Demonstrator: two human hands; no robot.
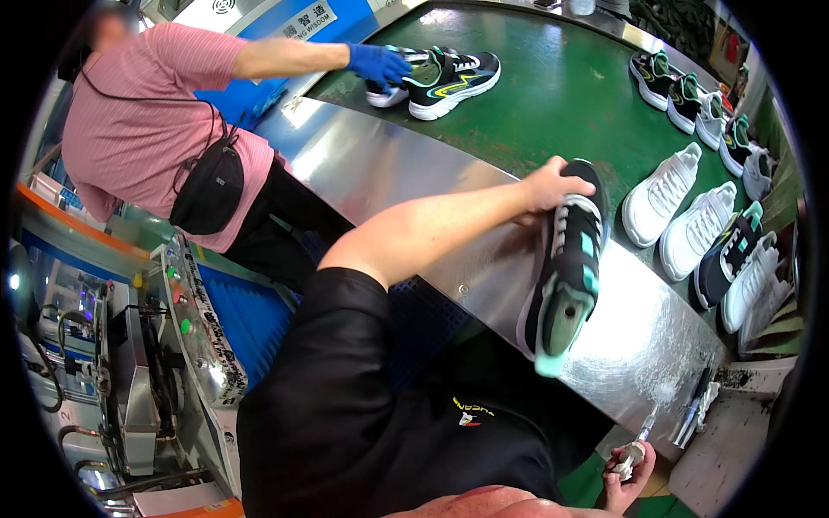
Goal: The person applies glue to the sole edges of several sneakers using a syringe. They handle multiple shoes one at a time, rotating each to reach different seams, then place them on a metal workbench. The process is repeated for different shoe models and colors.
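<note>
My left hand (557, 186) is closed round the toe of a black sneaker (572, 259) with white laces, mint-green trim and a pale green form inside. The sneaker is over the metal strip at the front of the bench, its heel toward me. Whether a second shoe lies beneath it is hidden. Low at the right, my right hand (629, 483) grips a small tool (641, 443) with a whitish, wrapped-looking handle and a narrow metal tip. The tip points away from me, toward white residue on the metal; its exact kind does not show.
A green bench top (535, 112) stretches ahead, edged by a metal strip (380, 160). White sneakers (661, 194) and black ones line its right side. At left, a co-worker's blue-gloved hand (378, 66) touches black sneakers (456, 85). Slim tools (693, 413) lie at lower right; machinery (129, 363) stands left.
</note>
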